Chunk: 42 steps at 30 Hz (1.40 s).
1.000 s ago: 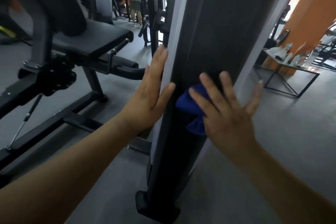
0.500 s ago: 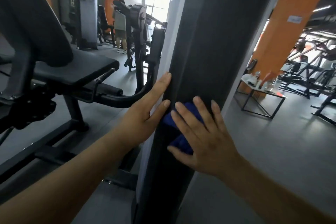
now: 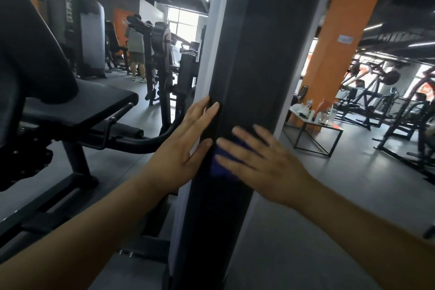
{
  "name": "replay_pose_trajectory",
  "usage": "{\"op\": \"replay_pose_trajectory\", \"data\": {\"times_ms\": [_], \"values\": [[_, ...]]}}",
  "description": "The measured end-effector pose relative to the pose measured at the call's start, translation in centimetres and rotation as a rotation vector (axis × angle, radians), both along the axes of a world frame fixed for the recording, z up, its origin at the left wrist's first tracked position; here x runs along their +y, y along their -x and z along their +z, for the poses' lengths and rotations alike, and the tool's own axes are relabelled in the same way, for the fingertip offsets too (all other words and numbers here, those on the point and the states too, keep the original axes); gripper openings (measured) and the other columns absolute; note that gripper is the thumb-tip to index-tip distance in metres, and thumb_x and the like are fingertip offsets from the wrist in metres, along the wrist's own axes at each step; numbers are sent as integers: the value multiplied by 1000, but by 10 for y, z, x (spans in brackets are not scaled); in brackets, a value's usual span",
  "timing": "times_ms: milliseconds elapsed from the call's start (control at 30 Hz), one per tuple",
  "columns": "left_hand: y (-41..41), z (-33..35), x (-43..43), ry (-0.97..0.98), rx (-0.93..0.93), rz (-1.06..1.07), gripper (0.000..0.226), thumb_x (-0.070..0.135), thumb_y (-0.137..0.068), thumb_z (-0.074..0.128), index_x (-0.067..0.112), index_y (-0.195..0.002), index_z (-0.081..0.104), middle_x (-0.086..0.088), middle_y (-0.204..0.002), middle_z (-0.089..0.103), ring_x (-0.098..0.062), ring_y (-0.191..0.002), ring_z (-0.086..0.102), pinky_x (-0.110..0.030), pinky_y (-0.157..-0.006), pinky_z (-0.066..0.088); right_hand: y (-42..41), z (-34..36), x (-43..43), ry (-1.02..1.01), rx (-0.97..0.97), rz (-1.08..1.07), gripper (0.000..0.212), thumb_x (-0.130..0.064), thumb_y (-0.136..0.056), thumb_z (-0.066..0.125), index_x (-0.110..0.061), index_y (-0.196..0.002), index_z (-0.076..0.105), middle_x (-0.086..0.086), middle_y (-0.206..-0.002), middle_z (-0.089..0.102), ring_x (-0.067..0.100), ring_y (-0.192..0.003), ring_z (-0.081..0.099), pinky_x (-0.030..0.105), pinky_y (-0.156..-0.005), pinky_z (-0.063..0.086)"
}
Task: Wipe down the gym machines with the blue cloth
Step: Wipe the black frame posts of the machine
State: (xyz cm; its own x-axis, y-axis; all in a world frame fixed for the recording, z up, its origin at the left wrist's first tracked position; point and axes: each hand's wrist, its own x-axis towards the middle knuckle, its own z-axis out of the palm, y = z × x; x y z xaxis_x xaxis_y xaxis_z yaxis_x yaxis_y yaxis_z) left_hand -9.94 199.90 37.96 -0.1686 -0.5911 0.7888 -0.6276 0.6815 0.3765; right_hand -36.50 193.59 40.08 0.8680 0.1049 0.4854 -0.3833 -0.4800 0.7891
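A tall black machine column (image 3: 249, 59) with pale grey edges fills the centre of the head view. My right hand (image 3: 261, 162) presses the blue cloth (image 3: 217, 165) flat against the column's front face, fingers straight and spread; the hand is motion-blurred and covers most of the cloth. My left hand (image 3: 181, 148) rests flat on the column's left edge, fingers straight and pointing up, right beside the cloth.
A black padded bench machine (image 3: 77, 106) stands close on the left. An orange pillar (image 3: 341, 37) and a small metal-frame table (image 3: 315, 125) with bottles are at the right. More gym machines (image 3: 388, 101) line the far right. A person (image 3: 136, 54) stands far back.
My right hand has slid the cloth up the column while my left hand stayed on the left edge. The view has tilted upward, showing more of the ceiling.
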Motion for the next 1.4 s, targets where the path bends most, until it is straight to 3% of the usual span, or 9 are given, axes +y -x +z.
{"op": "replay_pose_trajectory", "data": {"times_ms": [100, 267, 433, 600, 667, 900, 1067, 1167, 1400], "values": [[7, 16, -1, -6, 32, -12, 66, 25, -117, 49, 26, -175, 16, 14, -183, 5, -10, -169, 5, -53, -136, 21, -7, 6, -2, -44, -280, -24, 47, -28, -112, 61, -20, -158, 56, 9, -170, 41, 44, -160, 31, 64, -131, 20], [13, 5, 0, -44, 22, 7, 76, 34, -116, 52, 31, -176, 6, 15, -183, -4, -12, -169, -2, -55, -136, 20, -4, -73, 7, -50, 163, -43, 50, -23, -115, 53, -24, -165, 46, 3, -176, 34, 32, -165, 25, 57, -134, 17], [5, -27, 1, -85, 2, -15, 75, 25, -116, 54, 28, -175, 9, 10, -184, -3, -14, -169, -1, -55, -136, 19, -9, -76, 6, -87, -132, -69, 51, -30, -113, 58, -25, -163, 49, 3, -175, 35, 33, -164, 27, 61, -132, 21], [0, -31, 8, -146, -20, -16, 76, 27, -116, 55, 30, -175, 9, 16, -183, -2, -3, -167, 2, -29, -134, 16, -13, -147, 13, -155, 299, -85, 50, -16, -117, 34, -21, -166, 41, 4, -180, 21, 31, -167, 14, 57, -136, 4], [-4, -34, 8, -156, -37, -16, 75, 29, -115, 56, 32, -175, 10, 18, -182, -1, -1, -167, 2, -24, -133, 15, -20, -146, 11, -165, 198, -68, 51, -19, -116, 41, -22, -167, 41, 5, -180, 21, 30, -167, 14, 58, -135, 11], [0, -45, 14, -200, 2, -19, 77, 31, -115, 56, 34, -175, 9, 15, -183, -1, -1, -167, 1, -37, -136, 15, -29, -232, 27, -223, 311, -78, 54, -18, -108, 56, -20, -162, 47, 3, -179, 24, 29, -166, 20, 53, -136, -4], [-5, -66, 13, -232, -11, -36, 77, 31, -115, 57, 31, -176, 10, 13, -183, 0, -3, -167, 0, -43, -138, 15, -42, -223, 26, -247, 21, -151, 65, -14, -105, 43, -22, -170, 34, 2, -182, 14, 31, -168, 11, 60, -134, 7], [-6, -82, 15, -275, -9, -54, 79, 31, -114, 58, 37, -175, 7, 18, -182, -3, -1, -167, 0, -43, -138, 17, -35, -269, 28, -270, 243, -133, 55, -13, -110, 41, -21, -164, 45, 2, -181, 17, 29, -167, 14, 58, -135, 1], [-26, -103, 15, -240, -92, -40, 75, 28, -115, 57, 40, -174, 12, 21, -182, -1, -31, -145, 31, -41, -116, 49, -63, -225, 33, -253, 115, -217, 54, -22, -111, 44, -14, -164, 42, 10, -177, 30, 34, -166, 18, 56, -135, 11]]}}
